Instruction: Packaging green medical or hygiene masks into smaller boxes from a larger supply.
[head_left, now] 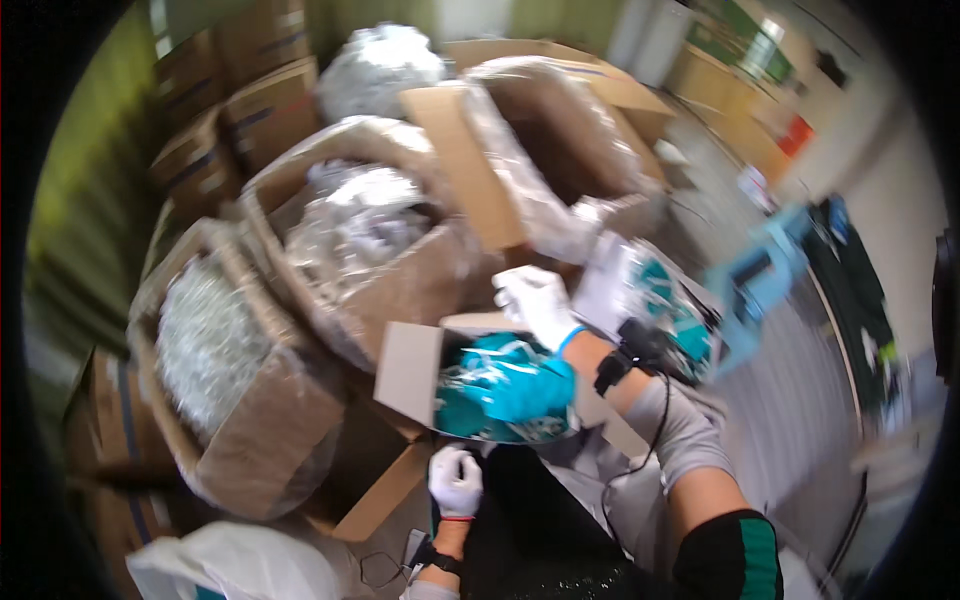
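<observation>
A small open carton [408, 378] stands in front of me, filled with teal items [515, 385] in clear plastic wrapping. My left hand [456, 480], in a white glove with a red cuff, is just below the carton's near edge. Its fingers are curled toward the thumb, and what they hold, if anything, is hidden. Above the carton's far right side is my right hand [538, 305], in a white glove with a blue cuff. Its fingers are bent together; I cannot make out anything in them.
Beyond stand big plastic-lined cartons: one [270, 445] and another [400, 290] full of clear plastic, and a third [570, 130] with a dark interior. A bin of teal packs [670, 310] and a light-blue stool [765, 275] are at right. A white sack [240, 565] lies lower left.
</observation>
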Tool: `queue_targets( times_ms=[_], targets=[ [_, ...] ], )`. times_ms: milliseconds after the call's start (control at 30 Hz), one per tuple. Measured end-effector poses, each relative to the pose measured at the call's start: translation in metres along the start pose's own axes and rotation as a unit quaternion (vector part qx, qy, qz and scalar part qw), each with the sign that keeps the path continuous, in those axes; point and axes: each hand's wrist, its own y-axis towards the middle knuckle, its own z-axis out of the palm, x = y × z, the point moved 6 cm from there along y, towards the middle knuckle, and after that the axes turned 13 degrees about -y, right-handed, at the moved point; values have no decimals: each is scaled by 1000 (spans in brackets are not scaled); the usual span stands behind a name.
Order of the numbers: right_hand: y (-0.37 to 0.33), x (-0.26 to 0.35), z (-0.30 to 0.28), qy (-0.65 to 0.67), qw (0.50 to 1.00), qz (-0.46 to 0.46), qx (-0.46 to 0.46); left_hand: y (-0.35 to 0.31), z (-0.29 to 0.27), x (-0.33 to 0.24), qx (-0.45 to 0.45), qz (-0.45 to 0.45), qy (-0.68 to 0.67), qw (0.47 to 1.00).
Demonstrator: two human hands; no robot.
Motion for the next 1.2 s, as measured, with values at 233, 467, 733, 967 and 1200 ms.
queue_targets(
  times_ms=[233,467,733,967,1200],
  targets=[
    [-151,1,-82,-233,967,-99,-18,-10,15,-5,43,-6,34,998],
    [-188,-54,-235,-404,867,-98,-276,-17,13,3,58,5,69,996],
    [-196,-103,-418,-380,715,234,-538,-17,4,3,56,-3,122,991],
    [-173,-78,-390,-480,685,359,-414,-15,3,3,67,2,150,986],
    [-150,-90,-379,-407,714,398,-408,-12,1,5,65,-5,165,984]
  ],
)
